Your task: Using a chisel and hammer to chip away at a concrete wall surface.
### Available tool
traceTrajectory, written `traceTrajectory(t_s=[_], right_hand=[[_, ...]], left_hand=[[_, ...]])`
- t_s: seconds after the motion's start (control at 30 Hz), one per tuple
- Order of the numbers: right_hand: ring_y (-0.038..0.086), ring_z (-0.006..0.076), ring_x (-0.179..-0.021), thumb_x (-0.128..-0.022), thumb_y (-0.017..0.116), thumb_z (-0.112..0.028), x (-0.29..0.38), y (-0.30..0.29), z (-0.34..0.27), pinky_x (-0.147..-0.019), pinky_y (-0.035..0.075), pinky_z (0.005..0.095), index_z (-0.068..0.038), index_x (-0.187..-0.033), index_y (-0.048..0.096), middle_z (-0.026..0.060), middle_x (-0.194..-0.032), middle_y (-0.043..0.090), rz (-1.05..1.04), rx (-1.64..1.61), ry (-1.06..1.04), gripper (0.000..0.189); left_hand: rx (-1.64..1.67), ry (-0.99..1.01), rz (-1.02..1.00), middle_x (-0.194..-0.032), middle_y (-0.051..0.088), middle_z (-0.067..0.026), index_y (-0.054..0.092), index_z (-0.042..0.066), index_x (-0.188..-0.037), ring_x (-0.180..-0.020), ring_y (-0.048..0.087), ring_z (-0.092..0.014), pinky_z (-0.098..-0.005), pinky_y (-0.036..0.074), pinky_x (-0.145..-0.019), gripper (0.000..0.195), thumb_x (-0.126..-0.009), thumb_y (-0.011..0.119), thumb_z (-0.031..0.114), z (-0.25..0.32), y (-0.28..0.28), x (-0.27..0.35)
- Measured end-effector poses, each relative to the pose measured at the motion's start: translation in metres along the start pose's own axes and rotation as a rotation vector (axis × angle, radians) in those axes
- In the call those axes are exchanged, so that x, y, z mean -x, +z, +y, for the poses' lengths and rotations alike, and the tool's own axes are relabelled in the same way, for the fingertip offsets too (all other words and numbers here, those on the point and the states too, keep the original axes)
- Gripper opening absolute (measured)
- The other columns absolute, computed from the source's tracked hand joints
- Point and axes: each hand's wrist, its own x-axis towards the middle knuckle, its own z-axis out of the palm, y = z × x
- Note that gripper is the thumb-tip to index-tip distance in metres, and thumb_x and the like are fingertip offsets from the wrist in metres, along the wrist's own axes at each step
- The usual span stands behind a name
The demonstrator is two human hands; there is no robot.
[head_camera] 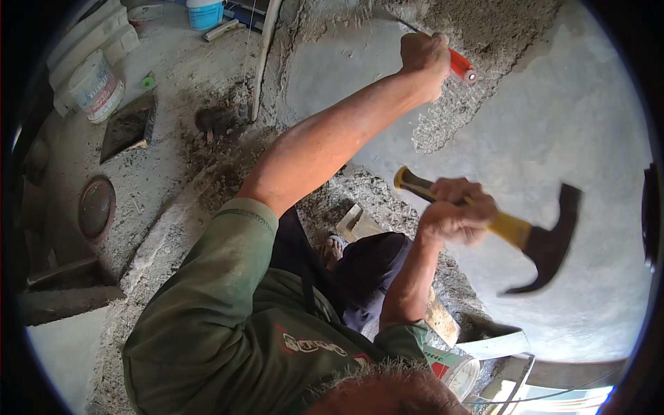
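Note:
My left hand [425, 57] is wrapped around a red-handled chisel [460, 65], with the handle's capped end sticking out toward the right. Its thin blade reaches up and left to the edge of the rough, chipped area of the plastered wall [544, 140]. My right hand [459, 212] grips a claw hammer [552, 246] by its yellow and black handle. The hammer is slightly blurred, and its dark head is held apart from the chisel, lower and to the right. Bare coarse render [487, 41] shows where the smooth grey coat is gone.
Rubble [223, 171] covers the floor along the wall. At left are a white bucket [96, 88], a dark square pan [129, 127] and a round lid [97, 208]. A blue bucket [205, 14] stands farther off. Near my right elbow is a tub [461, 376].

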Motion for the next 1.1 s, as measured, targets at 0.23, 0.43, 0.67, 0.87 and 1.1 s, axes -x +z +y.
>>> traceTrajectory(t_s=[0.23, 0.43, 0.67, 0.87, 1.1], right_hand=[[0.038, 0.0063, -0.038, -0.097, 0.040, -0.032, -0.002, -0.003, 0.001, -0.034, 0.032, 0.0230, -0.008, -0.066, 0.040, -0.0013, -0.048, 0.039, -0.225, 0.387, 0.489, 0.040], [0.035, 0.0070, -0.036, -0.097, 0.038, -0.037, 0.001, 0.009, -0.019, -0.033, 0.032, 0.0209, -0.005, -0.080, 0.040, 0.0026, -0.052, 0.041, -0.091, 0.039, 0.439, 0.036], [0.036, 0.0046, -0.036, -0.097, 0.038, -0.039, -0.027, -0.008, -0.047, -0.032, 0.027, 0.0188, 0.000, -0.095, 0.046, 0.0003, -0.051, 0.042, -0.293, 0.265, 0.415, 0.040], [0.037, 0.0051, -0.036, -0.097, 0.035, -0.041, -0.075, -0.003, -0.073, -0.032, 0.028, 0.0196, -0.002, -0.087, 0.047, 0.0013, -0.050, 0.042, -0.251, 0.316, 0.279, 0.042], [0.034, 0.0098, -0.042, -0.096, 0.044, -0.035, -0.048, 0.001, 0.009, -0.037, 0.028, 0.0244, -0.006, -0.074, 0.044, -0.0005, -0.058, 0.042, -0.331, 0.038, -0.046, 0.036]], left_hand=[[0.166, 0.107, 0.192, -0.052, 0.050, -0.0080, 0.047, 0.003, -0.068, -0.034, 0.033, -0.012, -0.0276, 0.025, -0.033, 0.024, -0.084, 0.058, 0.018, 0.006, -0.037, -0.041], [-0.032, -0.015, 0.007, -0.056, 0.049, -0.0052, 0.052, 0.002, -0.074, -0.041, 0.039, -0.011, -0.0254, 0.023, -0.034, 0.022, -0.082, 0.061, 0.020, -0.004, -0.066, -0.015], [0.081, 0.007, -0.056, -0.056, 0.048, -0.0069, 0.052, 0.002, -0.070, -0.039, 0.036, -0.012, -0.0268, 0.021, -0.034, 0.023, -0.083, 0.060, 0.019, 0.007, -0.040, -0.019], [0.176, -0.026, -0.024, -0.053, 0.050, -0.0096, 0.049, 0.002, -0.066, -0.036, 0.035, -0.013, -0.0261, 0.021, -0.033, 0.025, -0.085, 0.056, 0.017, 0.024, -0.030, -0.022], [0.260, -0.029, 0.000, -0.059, 0.057, -0.0145, 0.051, -0.001, -0.070, -0.038, 0.043, -0.015, -0.0253, 0.025, -0.033, 0.023, -0.086, 0.053, 0.016, 0.028, -0.004, -0.019]])
